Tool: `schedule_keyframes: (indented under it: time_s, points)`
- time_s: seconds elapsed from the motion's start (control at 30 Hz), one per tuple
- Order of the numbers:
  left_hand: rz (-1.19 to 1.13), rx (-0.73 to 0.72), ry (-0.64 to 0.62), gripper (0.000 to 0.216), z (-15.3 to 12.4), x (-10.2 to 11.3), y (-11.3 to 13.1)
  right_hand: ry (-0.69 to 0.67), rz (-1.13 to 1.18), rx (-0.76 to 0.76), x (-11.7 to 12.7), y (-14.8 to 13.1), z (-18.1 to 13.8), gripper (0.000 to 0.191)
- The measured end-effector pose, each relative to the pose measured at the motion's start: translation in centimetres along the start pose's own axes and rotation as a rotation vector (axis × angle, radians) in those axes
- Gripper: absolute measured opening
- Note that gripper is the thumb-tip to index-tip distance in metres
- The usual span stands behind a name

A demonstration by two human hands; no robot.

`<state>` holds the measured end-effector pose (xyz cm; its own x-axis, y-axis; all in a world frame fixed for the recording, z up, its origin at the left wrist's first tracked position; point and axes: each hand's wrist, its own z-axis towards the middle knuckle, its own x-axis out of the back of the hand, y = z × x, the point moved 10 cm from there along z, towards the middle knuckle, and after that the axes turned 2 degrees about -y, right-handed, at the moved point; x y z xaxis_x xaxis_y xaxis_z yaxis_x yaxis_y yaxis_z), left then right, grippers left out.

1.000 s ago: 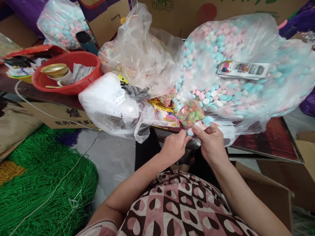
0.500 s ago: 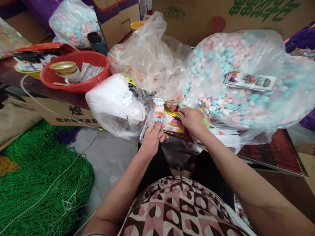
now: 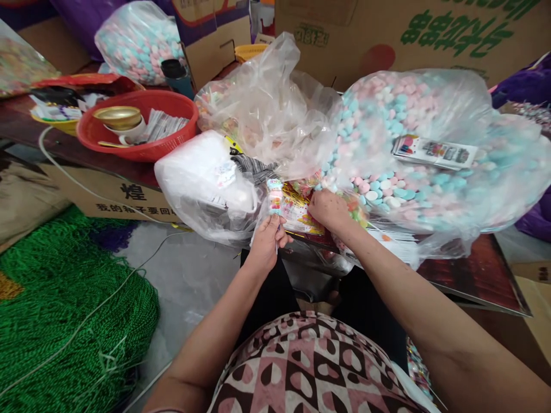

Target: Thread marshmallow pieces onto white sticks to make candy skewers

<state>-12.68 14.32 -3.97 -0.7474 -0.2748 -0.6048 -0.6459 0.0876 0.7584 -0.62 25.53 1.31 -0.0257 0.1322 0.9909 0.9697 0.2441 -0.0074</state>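
Note:
My left hand (image 3: 267, 241) pinches the lower end of a small clear packet of candy (image 3: 275, 198), held upright with pink and pale blue pieces and a printed label inside. To its right, my right hand (image 3: 328, 209) is closed, knuckles up, over a pile of thin yellow twist ties (image 3: 297, 192) and printed cards (image 3: 297, 215) on the table. Its fingertips are hidden, so what they grip does not show. Just beyond that hand lie colourful gummy candies (image 3: 356, 207) in clear plastic.
A big clear bag of pink, blue and white marshmallows (image 3: 374, 132) fills the right side, a stack of printed cards (image 3: 434, 152) on top. Left stand a white plastic bag (image 3: 198, 183) and a red basket (image 3: 167, 143). Green cords (image 3: 86, 310) heap on the floor.
My right hand has shifted slightly left and down over the twist ties, its fingers curling further under. My left hand still holds the candy packet. The whole view has tilted slightly.

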Motion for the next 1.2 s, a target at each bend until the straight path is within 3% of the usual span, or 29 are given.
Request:
schedule_keyframes:
  time_s: [0.23, 0.37, 0.6, 0.87, 1.07, 1.2]
  points:
    - [-0.005, -0.004, 0.004, 0.034, 0.3, 0.8, -0.5, 0.082, 0.024, 0.059, 0.7, 1.0, 0.0, 0.029]
    - [-0.003, 0.009, 0.007, 0.034, 0.4, 1.0, -0.9, 0.119, 0.062, 0.127, 0.5, -0.5, 0.2, 0.032]
    - [0.03, -0.007, -0.023, 0.036, 0.7, 1.0, -0.9, 0.196, 0.164, 0.033, -0.4, -0.3, 0.8, 0.029]
    - [0.041, 0.031, -0.051, 0.039, 0.5, 0.9, -1.0, 0.298, 0.745, 0.003, -0.1, 2.9, 0.5, 0.02]
    - [0.112, 0.038, -0.126, 0.041, 0.2, -1.1, -0.6, 0.137, 1.27, 0.036, 0.2, 2.0, -1.9, 0.016]
    - [0.151, 0.046, -0.134, 0.041, 0.5, -2.5, -0.8, 0.087, 1.376, 0.132, 0.8, 0.5, -3.7, 0.018]
